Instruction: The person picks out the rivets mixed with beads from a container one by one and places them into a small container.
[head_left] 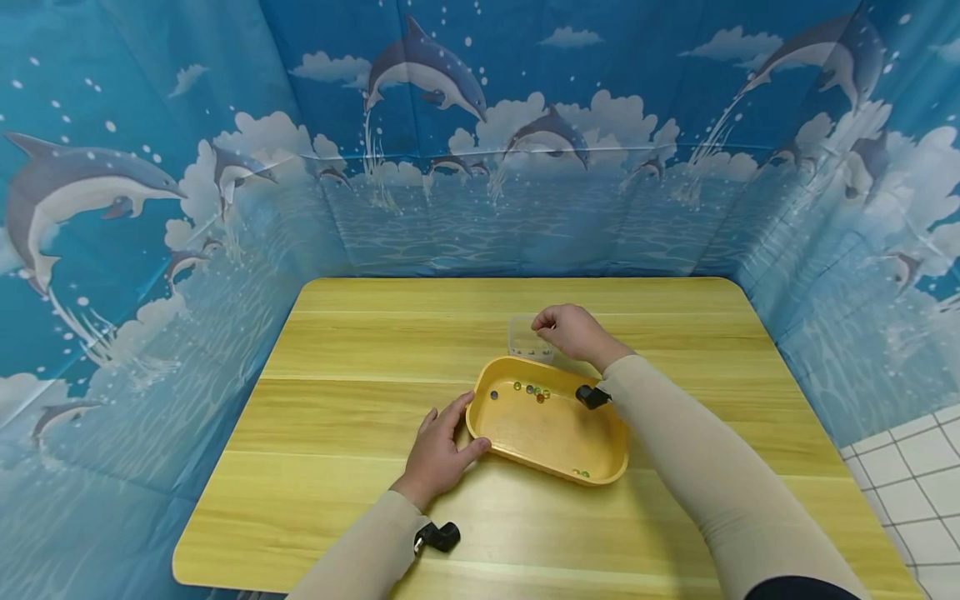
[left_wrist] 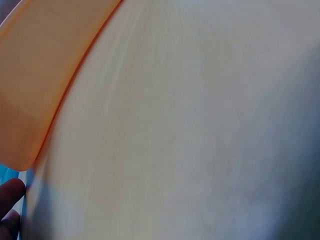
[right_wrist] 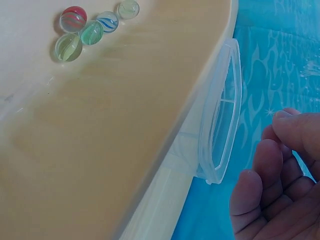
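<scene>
My left hand point(head_left: 441, 454) rests at the near left corner of a yellow tray point(head_left: 555, 433), fingers and thumb spread along its rim. Several glass marbles point(head_left: 538, 392) lie in that tray, most grouped towards its far side; in the right wrist view red, green, blue and yellowish marbles point(right_wrist: 91, 32) show. Just beyond the tray stands a clear plastic box point(head_left: 532, 337) with several small items at its bottom. Over the box hovers my right hand point(head_left: 573, 333), thumb and index tips together, other fingers curled. Whether something small sits between those tips is hidden.
Wood-grain table point(head_left: 360, 408) with rounded corners carries the tray and box. A blue dolphin-print curtain point(head_left: 480, 208) hangs behind and along both sides. White tiles point(head_left: 911, 467) show at the right. A small black camera point(head_left: 592, 396) on my right wrist hangs over the tray.
</scene>
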